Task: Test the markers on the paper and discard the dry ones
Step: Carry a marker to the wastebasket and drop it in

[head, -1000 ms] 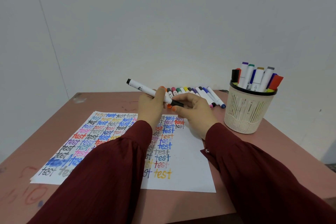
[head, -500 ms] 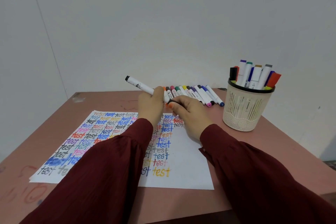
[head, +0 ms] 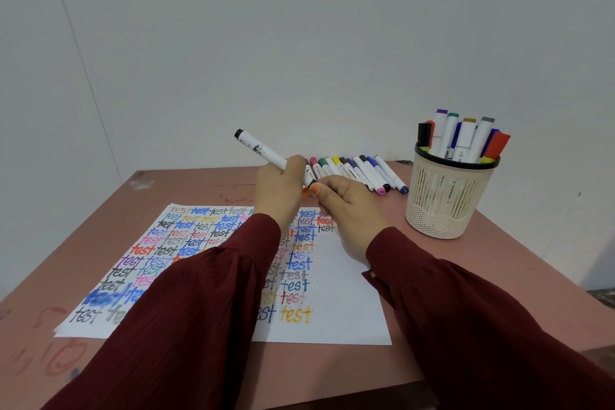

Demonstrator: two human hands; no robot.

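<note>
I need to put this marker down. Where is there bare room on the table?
Free: the blank lower-right corner of the white sheet of paper, right of the written columns; the pinkish-brown table in front of the cream mesh pen cup; the table strip left of the sheet. Crowded: the back edge, where the row of capped markers lies.

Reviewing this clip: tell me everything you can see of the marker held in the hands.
The marker has a white, plastic-looking barrel with a black far end and dark ink smudges near it. It is tilted, its far end raised up and to the left, and held in the air above the table, near the far edge of the paper. The left hand grips its middle; the right hand pinches its near black end. Whether that end is capped cannot be told.
</note>
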